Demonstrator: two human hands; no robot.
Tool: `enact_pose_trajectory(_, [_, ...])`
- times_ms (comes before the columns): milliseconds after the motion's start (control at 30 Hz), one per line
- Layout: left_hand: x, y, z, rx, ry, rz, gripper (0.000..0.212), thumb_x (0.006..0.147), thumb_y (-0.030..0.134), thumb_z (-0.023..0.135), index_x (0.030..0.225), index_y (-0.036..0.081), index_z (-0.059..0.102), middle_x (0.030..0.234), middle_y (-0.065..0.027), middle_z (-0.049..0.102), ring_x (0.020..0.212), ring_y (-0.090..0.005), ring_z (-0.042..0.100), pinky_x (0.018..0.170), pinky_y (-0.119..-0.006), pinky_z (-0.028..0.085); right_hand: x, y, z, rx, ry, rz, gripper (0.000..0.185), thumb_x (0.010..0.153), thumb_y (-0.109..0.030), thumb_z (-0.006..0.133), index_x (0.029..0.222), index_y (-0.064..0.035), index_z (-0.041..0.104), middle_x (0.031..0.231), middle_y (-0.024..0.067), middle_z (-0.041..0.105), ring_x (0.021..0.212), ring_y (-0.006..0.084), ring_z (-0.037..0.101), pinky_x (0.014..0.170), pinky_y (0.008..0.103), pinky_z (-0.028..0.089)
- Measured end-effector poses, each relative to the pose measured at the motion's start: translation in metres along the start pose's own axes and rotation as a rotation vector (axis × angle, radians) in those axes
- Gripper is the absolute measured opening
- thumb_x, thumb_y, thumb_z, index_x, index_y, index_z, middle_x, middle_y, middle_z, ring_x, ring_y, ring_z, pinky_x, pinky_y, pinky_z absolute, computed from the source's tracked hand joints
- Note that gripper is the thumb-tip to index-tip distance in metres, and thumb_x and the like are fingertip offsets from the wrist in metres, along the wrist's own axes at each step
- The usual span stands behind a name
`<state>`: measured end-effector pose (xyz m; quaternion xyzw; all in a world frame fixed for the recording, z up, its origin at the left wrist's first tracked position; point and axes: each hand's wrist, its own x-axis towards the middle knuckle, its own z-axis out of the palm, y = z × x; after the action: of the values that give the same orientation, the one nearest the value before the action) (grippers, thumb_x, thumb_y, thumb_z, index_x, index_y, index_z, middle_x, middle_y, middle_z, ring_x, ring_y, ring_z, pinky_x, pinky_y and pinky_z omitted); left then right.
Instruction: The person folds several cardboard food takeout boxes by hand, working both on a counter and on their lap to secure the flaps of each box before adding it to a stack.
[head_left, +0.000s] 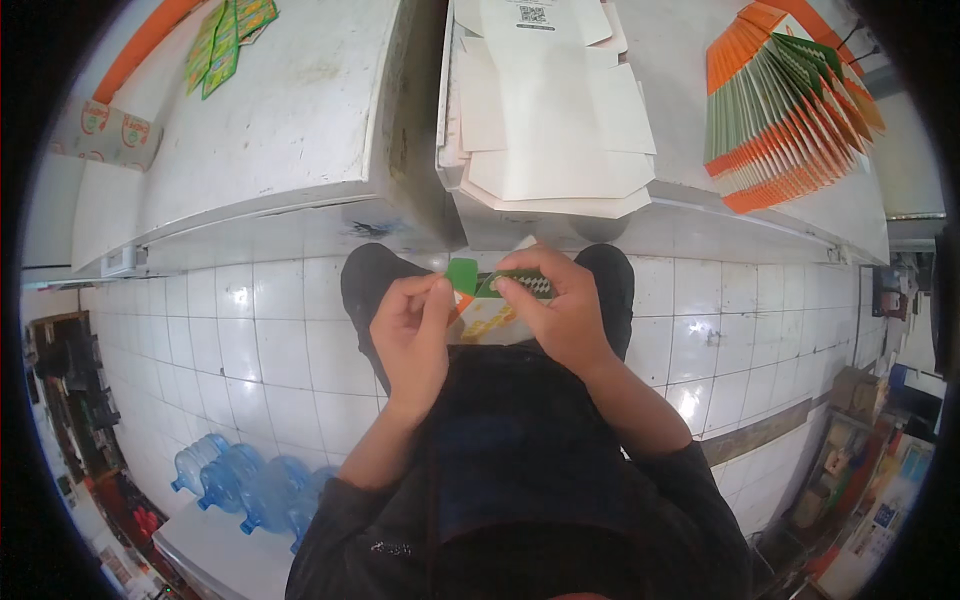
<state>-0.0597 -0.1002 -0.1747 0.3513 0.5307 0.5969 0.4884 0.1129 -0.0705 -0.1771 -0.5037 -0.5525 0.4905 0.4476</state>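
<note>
A printed paperboard box (491, 321) in white, orange and green rests at my lap between my knees. My left hand (411, 322) pinches it at its left end, thumb and forefinger beside a raised green flap (463, 276). On the other side, my right hand (559, 311) grips the green patterned edge, with the thumb pressed near a slanted fold. Both hands hold the same box, a short distance apart. My fingers cover part of its right end, and its underside is hidden.
Flat white carton blanks (555, 135) lie stacked on the table ahead. To their right stands a fanned row of orange and green folded cartons (780, 120). Green packets (225, 49) lie on the left white table (292, 105). Blue water jugs (259, 487) sit at lower left.
</note>
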Motion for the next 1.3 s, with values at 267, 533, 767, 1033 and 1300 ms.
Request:
enact_pose_trajectory(267, [0.012,0.007,-0.014,0.173,-0.265,-0.342,0.004,0.090,0.001,0.065,0.088,-0.001,0.068,0.075,-0.0025,0.066,0.065,-0.0068,0.058,0.058,-0.023,0.045,-0.003,-0.005,-0.001,-0.177,-0.145,-0.371,0.011,0.080,-0.004,0.075,0.088,-0.0070,0.069,0.091,0.0045,0.071,0.089,0.0221,0.068,0.088,0.0327,0.044])
enact_pose_trajectory(533, [0.004,-0.006,-0.033,0.354,-0.491,-0.242,0.015,0.095,0.008,0.065,0.105,0.003,0.075,0.093,-0.0060,0.067,0.092,-0.0172,0.057,0.085,-0.031,0.046,-0.003,0.025,-0.005,0.036,-0.406,-0.082,0.016,0.087,-0.005,0.072,0.102,-0.0022,0.068,0.092,0.0043,0.065,0.085,0.0145,0.062,0.079,0.0281,0.048])
enact_pose_trajectory(767, [0.003,-0.022,-0.028,0.508,-0.575,0.207,0.019,0.100,0.014,0.060,0.117,0.005,0.063,0.105,-0.0057,0.063,0.098,-0.0187,0.055,0.090,-0.031,0.045,-0.008,0.032,-0.026,0.779,-0.374,0.420,0.036,0.095,-0.004,0.060,0.130,-0.0025,0.054,0.102,0.0042,0.064,0.100,0.0125,0.060,0.092,0.0290,0.045])
enact_pose_trajectory(1033, [0.003,0.003,-0.031,-0.437,-0.501,-0.441,0.012,0.094,0.007,0.070,0.093,0.006,0.058,0.096,-0.0063,0.069,0.091,-0.0137,0.065,0.084,-0.030,0.052,-0.025,0.016,-0.031,-0.123,0.099,-0.492,0.022,0.085,0.002,0.070,0.104,-0.0056,0.062,0.114,0.0126,0.062,0.107,0.0252,0.060,0.094,0.0380,0.047])
enact_pose_trajectory(1300, [-0.010,0.041,-0.005,0.191,-0.379,0.598,0.011,0.085,0.004,0.075,0.088,-0.001,0.066,0.099,-0.0196,0.074,0.085,-0.0190,0.070,0.075,-0.030,0.052,-0.029,-0.032,-0.007,0.290,-0.115,-0.458,0.025,0.079,-0.010,0.083,0.097,-0.0066,0.066,0.135,0.0170,0.062,0.128,0.0296,0.060,0.097,0.0370,0.055])
